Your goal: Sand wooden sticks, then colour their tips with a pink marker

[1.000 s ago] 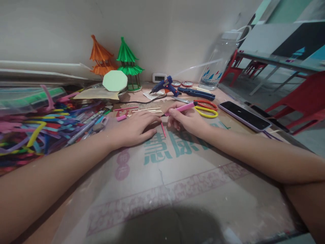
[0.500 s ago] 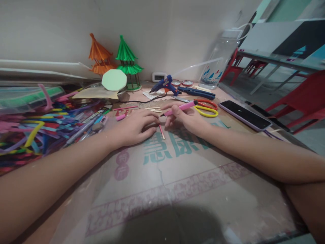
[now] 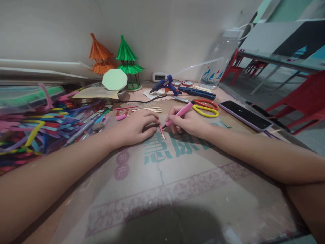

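My right hand (image 3: 186,121) is closed around a pink marker (image 3: 180,113), its dark tip pointing down and left. That tip is at or just beside a thin wooden stick (image 3: 161,131), coloured pink along most of its length and bare at the near end. At the stick's far end, the fingertips of my left hand (image 3: 138,126) pinch or press it against the cardboard (image 3: 167,176); exactly how they grip is partly hidden. Just behind my left hand lies the pink marker cap (image 3: 121,117). More thin sticks (image 3: 152,109), plain and pink, lie beyond it.
Pipe cleaners (image 3: 27,132) crowd the left. Behind stand orange (image 3: 99,51) and green (image 3: 128,54) pagoda models, a clock (image 3: 159,77) and a glue gun (image 3: 166,84). To the right are scissors (image 3: 206,111), a blue-handled tool (image 3: 198,92), a phone (image 3: 245,115) and a bottle (image 3: 217,61).
My right hand has turned the marker more upright and brought its tip down and closer to the stick's lower part. My left hand and the stick have hardly moved.
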